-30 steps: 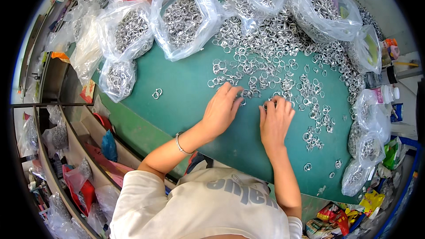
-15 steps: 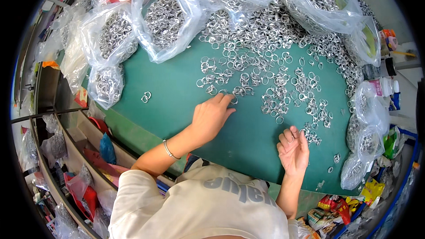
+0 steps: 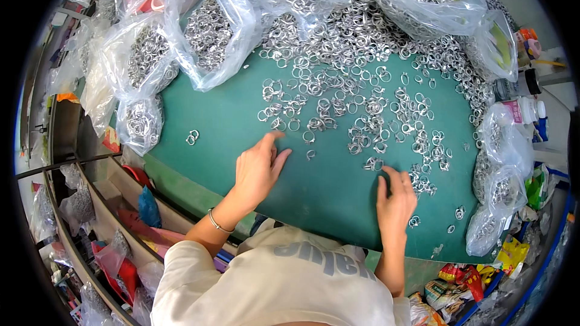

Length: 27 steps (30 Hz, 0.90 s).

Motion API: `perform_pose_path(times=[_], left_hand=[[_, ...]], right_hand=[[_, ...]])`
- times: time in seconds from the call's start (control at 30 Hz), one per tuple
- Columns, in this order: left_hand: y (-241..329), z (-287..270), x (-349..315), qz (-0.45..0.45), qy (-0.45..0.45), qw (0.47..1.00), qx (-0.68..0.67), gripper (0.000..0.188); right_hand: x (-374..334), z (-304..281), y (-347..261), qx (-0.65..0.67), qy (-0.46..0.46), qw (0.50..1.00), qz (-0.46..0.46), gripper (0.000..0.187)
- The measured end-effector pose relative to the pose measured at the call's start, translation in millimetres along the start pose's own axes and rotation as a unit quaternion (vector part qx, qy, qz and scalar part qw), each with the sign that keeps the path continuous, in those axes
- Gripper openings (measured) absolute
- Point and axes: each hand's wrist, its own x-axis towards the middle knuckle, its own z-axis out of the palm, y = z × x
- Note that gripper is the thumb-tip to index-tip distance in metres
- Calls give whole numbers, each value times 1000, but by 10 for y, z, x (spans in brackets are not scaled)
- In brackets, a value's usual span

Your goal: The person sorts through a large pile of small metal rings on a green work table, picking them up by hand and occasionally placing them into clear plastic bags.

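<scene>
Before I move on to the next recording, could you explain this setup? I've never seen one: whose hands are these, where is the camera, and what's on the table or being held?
There is no machine here, just a person's bare left hand and right hand. The view comes from the left of two wide fisheye cameras on their head, looking down, so straight edges bend near the rim. On the green tabletop lie many silvery ring-shaped pieces, loose and in clear plastic bags. The left thumb and forefinger are apart, with nothing visible between them. The right fingertips are beside a small cluster; whether they grip a piece, I cannot tell.
</scene>
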Motion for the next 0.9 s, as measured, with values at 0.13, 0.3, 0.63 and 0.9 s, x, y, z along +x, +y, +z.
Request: perform_pose_path(times=[0.13,0.3,0.63,0.9], left_hand=[[-35,60,127,46,48,998,17,34],[36,-41,115,49,34,998,-19,36],[158,211,-447,144,-70,977,-142,53],[314,527,-493,207,-96,971,-71,46]], right_hand=[[68,-38,-198,160,-50,985,31,20],[100,122,-376,181,-78,979,-55,19],[4,73,-474,290,-268,916,-72,39],[242,59,-221,23,-4,990,-136,47]])
